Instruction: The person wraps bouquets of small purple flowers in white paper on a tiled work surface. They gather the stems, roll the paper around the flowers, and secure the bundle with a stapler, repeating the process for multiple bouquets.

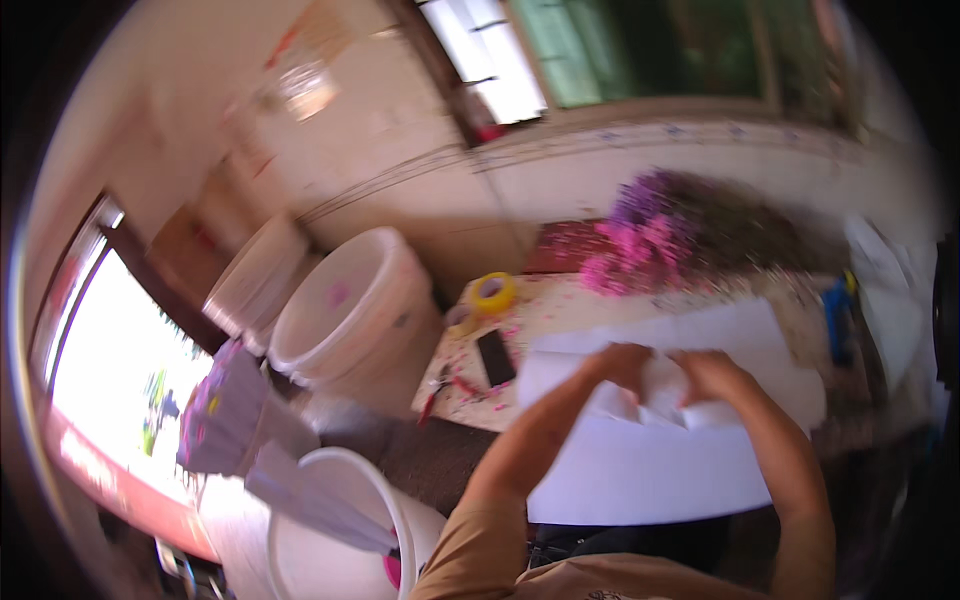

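A large white paper sheet (637, 480) lies across the table in front of me and overhangs its near edge. My left hand (628, 366) and my right hand (709, 375) face each other on it. Between them a bunched, creased part of the paper (663, 386) stands up, pinched by the fingers of both hands. Blur hides the exact finger placing. Beyond the paper lies a bunch of pink flowers (637, 255) and purple flowers (646, 199), with dark stems (750, 225) towards the right.
Left on the table (551, 307) are a yellow tape roll (493, 293), a dark phone-like slab (496, 358) and red-handled cutters (431, 397). Large white buckets (360, 300) stand further left. A nearer bucket (322, 555) holds a wrapped bouquet (225, 412). A blue object (837, 319) lies right.
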